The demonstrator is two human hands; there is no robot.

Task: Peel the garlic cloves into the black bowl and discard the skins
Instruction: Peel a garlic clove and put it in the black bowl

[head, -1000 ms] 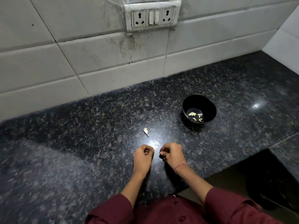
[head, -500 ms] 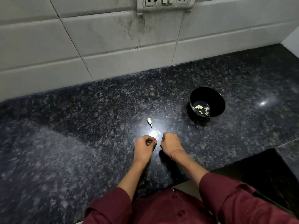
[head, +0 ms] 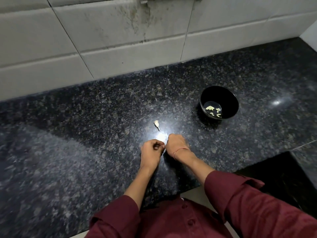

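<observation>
My left hand and my right hand are curled, fingertips meeting over the dark granite counter. They pinch a small garlic clove between them, which the fingers almost entirely hide. One unpeeled garlic clove lies on the counter just beyond my hands. The black bowl stands further right and back, with several pale peeled cloves in its bottom. No loose skins are visible.
A white tiled wall runs behind the counter. The counter's front edge is at my waist, and a dark lower recess sits at the right front. A bright lamp glare lies just in front of my fingers.
My hands have drawn together until the fingertips touch. The view has tilted down, so the wall socket has left the frame. The loose clove and the bowl have not moved.
</observation>
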